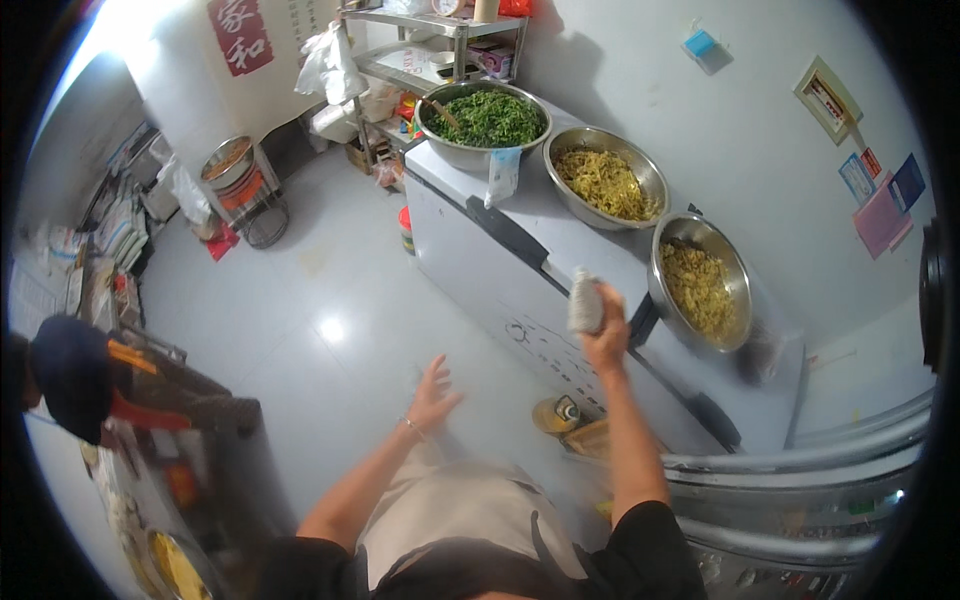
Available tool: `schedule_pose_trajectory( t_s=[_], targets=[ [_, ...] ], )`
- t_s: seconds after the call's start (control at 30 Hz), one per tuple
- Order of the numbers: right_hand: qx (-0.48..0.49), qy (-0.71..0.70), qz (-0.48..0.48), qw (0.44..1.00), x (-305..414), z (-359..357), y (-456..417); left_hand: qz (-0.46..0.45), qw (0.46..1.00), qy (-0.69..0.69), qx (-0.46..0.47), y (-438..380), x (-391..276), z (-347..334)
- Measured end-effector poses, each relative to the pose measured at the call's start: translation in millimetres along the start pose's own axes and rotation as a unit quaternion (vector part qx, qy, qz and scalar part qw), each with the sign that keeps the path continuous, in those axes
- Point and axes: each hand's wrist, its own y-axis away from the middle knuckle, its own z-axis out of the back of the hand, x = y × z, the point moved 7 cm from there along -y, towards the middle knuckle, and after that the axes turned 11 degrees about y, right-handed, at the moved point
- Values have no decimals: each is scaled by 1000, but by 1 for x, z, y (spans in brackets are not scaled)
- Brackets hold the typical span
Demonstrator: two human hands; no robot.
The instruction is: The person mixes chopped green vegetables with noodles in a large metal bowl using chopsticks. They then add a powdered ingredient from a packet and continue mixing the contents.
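My right hand (611,326) grips a folded whitish cloth (585,302), held up in front of the white chest freezer (487,232). My left hand (433,397) hangs over the floor with its fingers apart and nothing in it. On the freezer's lid stands a steel bowl of chopped greens (487,118), with a wooden handle leaning in it. To its right is a steel bowl of yellowish shredded food (604,180). Another steel bowl of yellowish crumbly food (701,285), nearest my right hand, looks tilted through the wide lens. A plastic packet (502,176) hangs over the lid's front edge.
A person in a dark cap (71,379) is at the left beside a worktop. A metal shelf rack (409,71) stands behind the freezer. Farther back, a steel bowl (229,161) rests on a stand. A yellowish container (555,415) sits on the floor by the freezer's base.
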Motion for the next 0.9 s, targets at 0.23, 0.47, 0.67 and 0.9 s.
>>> schedule_pose_trajectory(
  t_s=[0.23,0.47,0.67,0.9],
  targets=[
    [287,387,-237,844,-113,-54,-72,-38,998,-43,26,-186,-84,58],
    [180,220,-187,940,-35,-102,-117,-163,968,-192,24,-371,-144,45],
    [181,1,-338,924,-68,-144,-93,-168,933,-319,-16,-458,-164,-6],
    [235,-115,-312,913,-79,-155,-142,-211,926,-313,-16,-477,-168,-12]
  ],
)
